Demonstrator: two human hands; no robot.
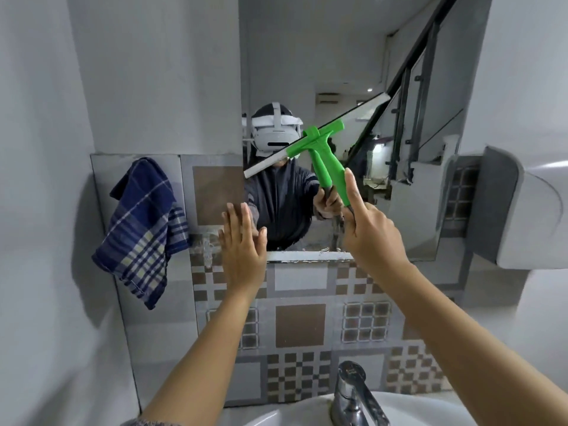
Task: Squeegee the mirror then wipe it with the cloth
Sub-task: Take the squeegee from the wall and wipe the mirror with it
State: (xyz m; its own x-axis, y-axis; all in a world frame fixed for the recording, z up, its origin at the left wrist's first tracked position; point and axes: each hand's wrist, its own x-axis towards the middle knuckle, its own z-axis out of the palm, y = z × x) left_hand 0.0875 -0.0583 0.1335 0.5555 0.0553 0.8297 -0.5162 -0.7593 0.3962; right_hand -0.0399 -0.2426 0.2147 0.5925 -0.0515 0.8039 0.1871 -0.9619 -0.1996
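Observation:
A tall mirror (338, 56) hangs on the wall above a tiled strip. My right hand (368, 229) is shut on the green squeegee (325, 149), index finger stretched along the handle. Its white blade lies slanted across the glass, low at the left edge and high toward the right. My left hand (242, 241) is open, fingers spread, flat against the wall at the mirror's lower left corner. A blue checked cloth (143, 229) hangs on the wall to the left, apart from both hands.
A white sink (415, 410) with a chrome tap (353, 395) sits directly below. A white and grey dispenser (522, 210) juts from the right wall. Patterned tiles (301, 327) cover the wall under the mirror. A person with a headset shows in the reflection.

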